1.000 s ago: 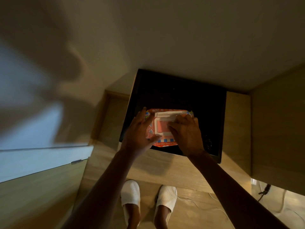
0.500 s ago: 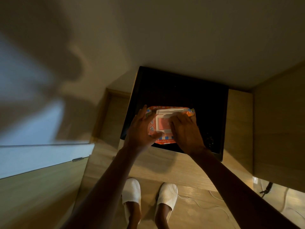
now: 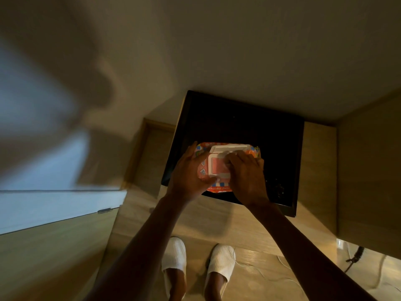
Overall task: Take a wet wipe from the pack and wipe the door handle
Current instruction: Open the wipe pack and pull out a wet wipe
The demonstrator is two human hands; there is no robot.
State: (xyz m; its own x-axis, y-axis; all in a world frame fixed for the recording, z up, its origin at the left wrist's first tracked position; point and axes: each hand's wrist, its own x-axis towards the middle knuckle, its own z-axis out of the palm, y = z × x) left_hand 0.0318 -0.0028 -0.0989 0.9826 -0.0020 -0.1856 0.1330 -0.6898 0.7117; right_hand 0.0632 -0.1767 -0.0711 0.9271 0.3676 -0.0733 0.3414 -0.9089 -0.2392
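Observation:
An orange wet wipe pack (image 3: 217,168) lies on a black surface (image 3: 238,127). Its white flip lid (image 3: 230,148) stands open at the pack's far edge. My left hand (image 3: 191,174) clasps the pack's left side, thumb across its near edge. My right hand (image 3: 247,177) rests on the pack's right half, fingertips at the uncovered opening. Whether a wipe is pinched there cannot be told. No door handle can be made out with certainty.
The black surface sits on a light wooden unit (image 3: 217,220) against a beige wall. A wooden panel (image 3: 368,170) rises on the right. White slippers (image 3: 219,263) and a white cable (image 3: 271,272) are on the floor below. A door edge (image 3: 65,220) shows at left.
The white lid has swung further open toward the far edge. My right fingertips have shifted to the opening. My left hand keeps its hold on the pack.

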